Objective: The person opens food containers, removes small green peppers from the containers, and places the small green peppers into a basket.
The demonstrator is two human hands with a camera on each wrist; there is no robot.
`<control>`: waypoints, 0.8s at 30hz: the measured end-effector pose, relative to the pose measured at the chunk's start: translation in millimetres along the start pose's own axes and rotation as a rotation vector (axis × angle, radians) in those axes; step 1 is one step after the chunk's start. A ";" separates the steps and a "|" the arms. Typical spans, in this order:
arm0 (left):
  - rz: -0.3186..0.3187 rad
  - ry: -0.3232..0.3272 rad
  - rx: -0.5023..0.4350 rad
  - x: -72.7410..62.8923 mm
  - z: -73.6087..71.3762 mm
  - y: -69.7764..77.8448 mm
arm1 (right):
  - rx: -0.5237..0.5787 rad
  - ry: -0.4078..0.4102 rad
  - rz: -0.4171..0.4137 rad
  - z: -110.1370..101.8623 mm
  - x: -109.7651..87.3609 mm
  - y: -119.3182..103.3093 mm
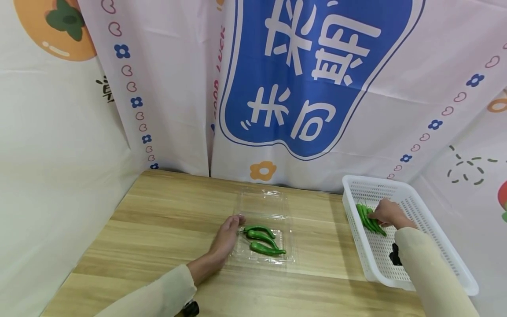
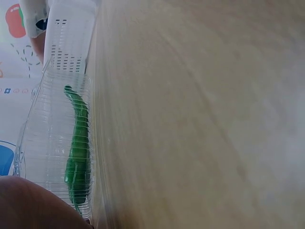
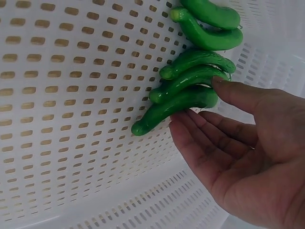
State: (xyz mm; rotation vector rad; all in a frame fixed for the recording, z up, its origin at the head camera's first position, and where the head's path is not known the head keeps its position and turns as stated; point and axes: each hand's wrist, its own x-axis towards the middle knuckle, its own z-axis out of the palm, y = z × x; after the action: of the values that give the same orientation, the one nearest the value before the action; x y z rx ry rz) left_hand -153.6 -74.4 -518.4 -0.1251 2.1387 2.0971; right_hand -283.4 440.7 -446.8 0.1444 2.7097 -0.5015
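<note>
My left hand (image 1: 225, 237) rests against the left side of a clear plastic clamshell box (image 1: 292, 251), fingers fairly straight, fingertips near the hinge. Three green chili peppers (image 1: 266, 250) lie side by side inside the box, and its lid (image 1: 261, 203) is folded back. Through the ribbed side, the left wrist view shows one pepper (image 2: 78, 157). Over in a white basket, my right hand (image 3: 267, 143) pinches a green chili pepper (image 3: 176, 106), the lowest of a row, thumb above and fingers beneath. Several other peppers (image 3: 200, 28) lie right beside it.
The white perforated basket (image 1: 356, 246) stands at the right of the wooden table (image 1: 158, 220), its tall walls around the right hand. A printed cloth (image 1: 178, 88) hangs behind the table, with white cloth at both sides.
</note>
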 end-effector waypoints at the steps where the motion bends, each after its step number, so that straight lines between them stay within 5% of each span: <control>1: -0.001 0.001 0.001 0.3 -0.1 -0.2 | 0.003 -0.004 0.000 -0.5 -0.5 -0.6; 13: -0.001 0.007 0.012 -0.7 0.1 1.0 | -0.066 0.004 -0.020 -18.7 -11.3 -11.6; 24: -0.004 -0.001 -0.005 -0.3 0.3 1.4 | -0.162 0.124 -0.139 -24.1 -15.6 -14.3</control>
State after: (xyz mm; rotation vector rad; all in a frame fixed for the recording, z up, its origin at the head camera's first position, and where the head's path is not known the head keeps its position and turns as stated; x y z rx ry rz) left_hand -153.6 -74.0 -517.0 -0.1293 2.1316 2.0997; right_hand -279.8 435.7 -415.3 -0.0596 2.8817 -0.3184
